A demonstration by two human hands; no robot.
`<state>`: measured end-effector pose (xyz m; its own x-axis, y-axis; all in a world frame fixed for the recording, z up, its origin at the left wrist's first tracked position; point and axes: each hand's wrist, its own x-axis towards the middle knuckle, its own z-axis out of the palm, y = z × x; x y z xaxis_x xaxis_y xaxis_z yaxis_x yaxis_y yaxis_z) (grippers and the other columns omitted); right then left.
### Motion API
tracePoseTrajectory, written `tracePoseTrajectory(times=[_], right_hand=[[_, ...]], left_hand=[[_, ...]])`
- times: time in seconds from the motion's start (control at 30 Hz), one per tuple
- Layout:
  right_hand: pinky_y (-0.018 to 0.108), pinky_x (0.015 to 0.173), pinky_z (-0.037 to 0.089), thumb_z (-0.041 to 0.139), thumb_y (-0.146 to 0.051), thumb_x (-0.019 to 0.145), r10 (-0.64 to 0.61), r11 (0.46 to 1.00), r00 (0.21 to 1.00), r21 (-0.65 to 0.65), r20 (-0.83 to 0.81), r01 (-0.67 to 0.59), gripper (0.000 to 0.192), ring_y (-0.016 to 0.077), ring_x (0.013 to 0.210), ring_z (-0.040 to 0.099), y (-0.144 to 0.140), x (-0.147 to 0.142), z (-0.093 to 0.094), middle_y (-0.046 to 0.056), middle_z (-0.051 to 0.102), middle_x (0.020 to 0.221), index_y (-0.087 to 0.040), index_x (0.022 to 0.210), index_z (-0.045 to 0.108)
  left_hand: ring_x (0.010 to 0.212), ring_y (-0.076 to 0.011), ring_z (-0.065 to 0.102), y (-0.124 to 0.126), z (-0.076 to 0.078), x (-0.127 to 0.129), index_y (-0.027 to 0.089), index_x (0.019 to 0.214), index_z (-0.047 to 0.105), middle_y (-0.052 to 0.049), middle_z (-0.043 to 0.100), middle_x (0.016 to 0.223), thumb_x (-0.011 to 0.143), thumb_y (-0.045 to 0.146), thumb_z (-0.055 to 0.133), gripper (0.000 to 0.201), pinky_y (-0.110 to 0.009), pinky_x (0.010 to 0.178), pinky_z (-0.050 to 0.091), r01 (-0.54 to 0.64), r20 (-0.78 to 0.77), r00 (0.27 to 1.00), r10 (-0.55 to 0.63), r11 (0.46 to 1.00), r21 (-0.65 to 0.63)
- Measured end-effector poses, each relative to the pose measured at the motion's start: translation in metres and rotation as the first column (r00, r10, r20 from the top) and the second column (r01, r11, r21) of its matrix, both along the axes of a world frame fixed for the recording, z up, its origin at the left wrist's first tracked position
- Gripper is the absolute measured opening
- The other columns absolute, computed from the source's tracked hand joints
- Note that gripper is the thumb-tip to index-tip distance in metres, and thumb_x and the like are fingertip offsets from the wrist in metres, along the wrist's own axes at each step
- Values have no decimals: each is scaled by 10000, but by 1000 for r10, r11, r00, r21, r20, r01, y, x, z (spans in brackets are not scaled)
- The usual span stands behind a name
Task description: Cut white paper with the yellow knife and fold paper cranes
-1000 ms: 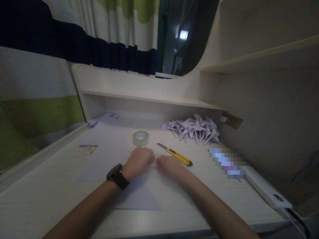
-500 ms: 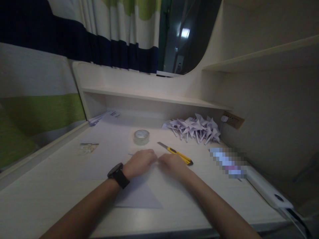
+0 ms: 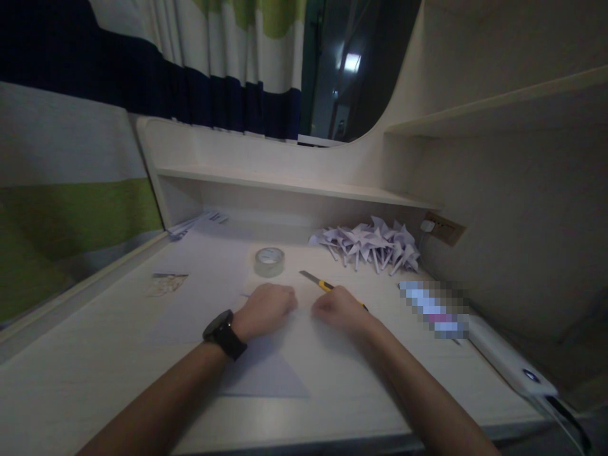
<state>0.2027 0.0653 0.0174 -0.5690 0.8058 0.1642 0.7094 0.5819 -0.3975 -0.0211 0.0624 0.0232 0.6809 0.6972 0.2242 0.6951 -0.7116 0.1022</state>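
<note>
A pale lavender paper sheet (image 3: 266, 375) lies flat on the desk in front of me, one corner pointing toward me. My left hand (image 3: 266, 309), with a black watch on its wrist, rests curled on the sheet's far edge. My right hand (image 3: 338, 311) is also curled, knuckles up, pressing on the same edge a short gap to the right. What the fingertips pinch is hidden under the hands. A yellow utility knife (image 3: 314, 279) lies just behind my right hand, its handle partly covered.
A roll of clear tape (image 3: 269, 261) stands behind my hands. A heap of folded paper shapes (image 3: 370, 246) sits at the back right by a wall socket (image 3: 439, 228). A white device (image 3: 510, 366) lies along the right edge, a small card (image 3: 166, 284) at left.
My right hand has slid to the right, away from my left hand, opening a gap between them and covering more of the knife. The left hand has stayed put.
</note>
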Motion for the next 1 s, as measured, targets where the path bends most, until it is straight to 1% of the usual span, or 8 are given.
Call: tracePoseTrajectory(times=[0.07, 0.13, 0.27, 0.43, 0.6, 0.7, 0.83, 1.0], right_hand=[[213, 515, 272, 533, -110, 719, -60, 998, 997, 8, -49, 60, 190, 85, 495, 415, 4, 3, 0, -22, 547, 504, -138, 582, 662], [209, 536, 317, 538, -167, 761, -89, 996, 982, -21, -168, 87, 194, 101, 540, 471, 6, 2, -2, -2, 599, 563, -134, 656, 698], [210, 563, 393, 560, -305, 809, -71, 984, 922, -177, -380, 3, 251, 128, 612, 554, 5, -7, -12, 32, 675, 696, -123, 844, 730], [201, 518, 386, 577, -193, 740, -102, 975, 931, -223, -352, 22, 150, 108, 539, 525, 5, -11, -20, 7, 642, 599, -122, 722, 708], [213, 583, 442, 596, -162, 720, -107, 974, 930, -226, -353, 26, 138, 118, 589, 574, 10, -9, -23, 22, 680, 655, -124, 769, 720], [218, 608, 454, 589, -142, 718, -129, 978, 936, -200, -327, 64, 148, 123, 615, 593, 13, -8, -26, 32, 699, 690, -124, 776, 723], [210, 596, 451, 569, -87, 687, -154, 973, 936, -216, -318, 87, 175, 131, 634, 613, 16, -6, -28, 31, 710, 696, -123, 757, 725], [212, 597, 456, 581, -92, 684, -203, 964, 925, -230, -321, 132, 158, 135, 631, 615, 16, -5, -24, 28, 711, 691, -127, 742, 724]], left_hand=[[823, -203, 627, 4, 0, -4, 180, 780, 681, -76, 682, 877, 826, 146, 483, 206, -277, 700, 424, -40, 1, 999, 40, 999, -18], [835, -204, 629, 8, -3, -6, 185, 811, 686, -77, 687, 883, 853, 171, 470, 220, -276, 709, 424, -52, 34, 998, 53, 998, -43], [822, -203, 638, 12, -11, -1, 183, 837, 698, -76, 707, 857, 890, 230, 455, 253, -266, 697, 418, 8, 120, 993, 4, 995, -95], [727, -185, 640, 11, -17, 6, 171, 814, 703, -57, 713, 780, 872, 215, 483, 231, -249, 619, 380, 32, 164, 986, -10, 990, -134], [715, -171, 639, 12, -20, 6, 173, 834, 707, -39, 717, 783, 858, 186, 507, 202, -243, 613, 377, 18, 230, 973, 16, 990, -143], [763, -177, 649, 13, -22, 7, 174, 879, 715, -44, 727, 837, 844, 198, 545, 175, -251, 672, 417, 14, 272, 962, 29, 988, -155], [865, -205, 644, 12, -26, 8, 168, 938, 714, -65, 719, 927, 834, 199, 581, 172, -290, 778, 444, 19, 252, 968, 3, 996, -85], [888, -205, 641, 11, -29, 10, 189, 974, 716, -66, 705, 944, 870, 173, 533, 210, -297, 797, 453, 46, 179, 983, -41, 999, -24]])
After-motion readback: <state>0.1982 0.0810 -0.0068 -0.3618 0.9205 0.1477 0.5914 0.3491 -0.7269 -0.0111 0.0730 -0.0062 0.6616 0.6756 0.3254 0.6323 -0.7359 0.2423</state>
